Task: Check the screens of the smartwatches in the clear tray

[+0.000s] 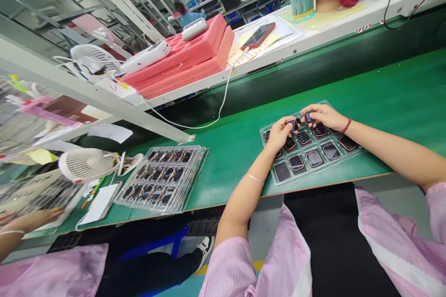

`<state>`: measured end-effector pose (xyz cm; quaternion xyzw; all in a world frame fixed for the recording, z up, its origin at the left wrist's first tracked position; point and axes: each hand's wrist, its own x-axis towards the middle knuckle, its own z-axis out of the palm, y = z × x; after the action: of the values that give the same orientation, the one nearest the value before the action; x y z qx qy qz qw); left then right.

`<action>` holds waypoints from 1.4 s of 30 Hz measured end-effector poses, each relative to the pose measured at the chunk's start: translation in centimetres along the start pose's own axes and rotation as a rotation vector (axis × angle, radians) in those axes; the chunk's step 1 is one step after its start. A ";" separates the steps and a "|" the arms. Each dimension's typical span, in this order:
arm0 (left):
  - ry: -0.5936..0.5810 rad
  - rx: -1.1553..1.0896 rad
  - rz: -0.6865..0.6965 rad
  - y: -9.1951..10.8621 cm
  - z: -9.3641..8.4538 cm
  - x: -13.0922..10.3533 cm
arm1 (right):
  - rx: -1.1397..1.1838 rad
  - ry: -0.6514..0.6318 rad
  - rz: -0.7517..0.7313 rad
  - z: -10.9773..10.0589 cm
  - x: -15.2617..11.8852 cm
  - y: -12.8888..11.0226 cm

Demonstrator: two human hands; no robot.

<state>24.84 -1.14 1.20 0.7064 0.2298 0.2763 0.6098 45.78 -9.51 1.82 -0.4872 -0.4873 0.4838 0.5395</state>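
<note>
A clear plastic tray (276, 181) lies on the green bench before me, with several smartwatch faces in its pockets. Above its far rows, my left hand (279, 132) is closed on a dark smartwatch face (292, 124). My right hand (322, 116) pinches another smartwatch face (309, 116), whose screen shows small light marks. The two held pieces are close together, near the tray's far edge. In the front row sit more watch faces, such as one with a pale reflective screen (314, 158). My forearms and hands cover parts of the tray.
To the left stands a stack of clear trays (197, 171) with watch parts. Beside it are a white fan (87, 165) and a white pad (101, 202). A co-worker's hand (42, 218) rests further left. The shelf above holds pink foam (181, 62), a phone (259, 35) and a hanging white cable (228, 83).
</note>
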 end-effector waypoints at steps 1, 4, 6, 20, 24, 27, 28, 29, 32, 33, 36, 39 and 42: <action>-0.002 -0.007 -0.003 0.0 0.0 0.0 | 0.004 0.005 0.002 0.0 0.0 0.0; -0.001 -0.016 -0.005 0.0 0.1 0.1 | 0.017 0.005 -0.008 0.0 0.0 0.1; 0.005 -0.014 -0.007 -0.1 0.1 0.1 | 0.024 0.004 -0.007 0.0 0.0 0.2; 0.012 0.011 -0.037 0.0 0.2 0.4 | -0.098 0.019 -0.007 0.0 -0.2 0.0; 0.011 0.008 -0.044 0.2 0.2 0.3 | -0.121 0.007 0.011 -0.1 -0.1 0.2; 0.003 0.002 -0.054 0.3 0.2 0.3 | -0.132 -0.002 0.010 -0.1 -0.1 0.2; 0.000 0.002 -0.056 0.3 0.2 0.3 | -0.136 -0.004 0.009 -0.1 -0.1 0.2; 0.000 0.004 -0.055 0.3 0.2 0.3 | -0.140 -0.006 0.009 -0.1 -0.1 0.1; 0.009 0.007 -0.046 0.3 0.2 0.3 | -0.150 -0.015 0.010 -0.1 -0.2 -0.1; 0.012 0.003 -0.044 0.3 0.3 0.3 | -0.152 -0.018 0.010 0.0 -0.2 -0.1; 0.030 -0.037 -0.021 0.1 0.4 0.4 | -0.164 -0.021 -0.019 -0.1 -0.3 -0.2; 0.070 -0.063 0.026 0.0 0.5 0.6 | -0.172 -0.042 -0.087 -0.1 -0.4 0.0; 0.079 -0.066 0.039 -0.2 0.5 0.6 | -0.174 -0.067 -0.119 -0.1 -0.4 0.2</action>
<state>25.63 -1.05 1.03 0.6789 0.2305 0.3232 0.6177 45.88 -9.92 1.59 -0.4860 -0.5734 0.4230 0.5061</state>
